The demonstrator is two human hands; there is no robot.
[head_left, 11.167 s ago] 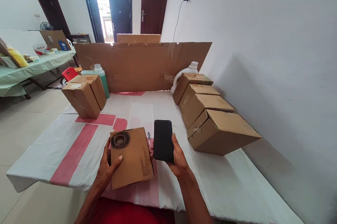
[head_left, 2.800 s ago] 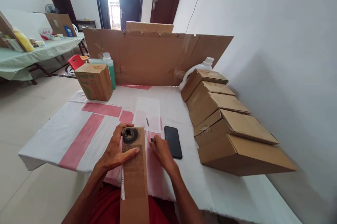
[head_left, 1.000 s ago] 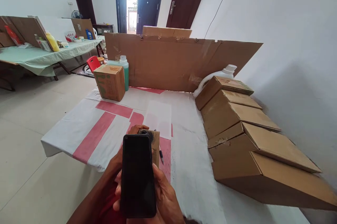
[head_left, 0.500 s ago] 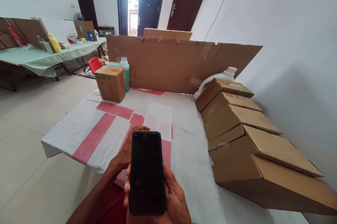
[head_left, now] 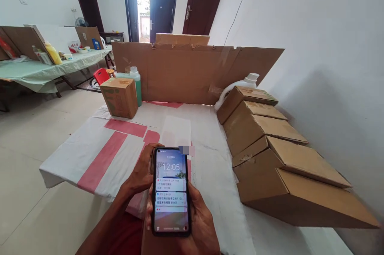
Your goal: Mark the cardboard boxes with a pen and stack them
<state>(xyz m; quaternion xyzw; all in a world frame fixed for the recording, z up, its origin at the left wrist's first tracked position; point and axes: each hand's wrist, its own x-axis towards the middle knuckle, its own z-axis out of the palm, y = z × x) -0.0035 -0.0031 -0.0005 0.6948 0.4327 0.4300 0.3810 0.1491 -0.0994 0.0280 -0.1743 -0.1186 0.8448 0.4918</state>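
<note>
The phone (head_left: 171, 191) sits upright in front of you at 6 o'clock, over the near edge of the table (head_left: 210, 175), its glossy screen lit and showing 12:05 above a few notification cards. Your right hand (head_left: 201, 227) cradles it from behind and below, palm up, fingers wrapped round its right edge (a firm clasp, thumb side hidden). Your left hand (head_left: 141, 171) reaches in from 7 o'clock, wrist bent, fingers curled at the phone's upper left corner; what they close on behind the phone you cannot tell.

The table wears a white cloth with matte red bands. At 3 o'clock a row of plain brown cartons (head_left: 270, 147) leans one on the next like fallen dominoes, flat-sided and sharp-cornered. At 12 o'clock a long corrugated cardboard sheet (head_left: 192, 71) stands as a wall, taped at its seams. At 11 o'clock a small square box (head_left: 120, 96) stands just beside a green bottle (head_left: 136, 87) with a white cap; a white jug (head_left: 240, 85) peeks out at 1 o'clock.
</note>
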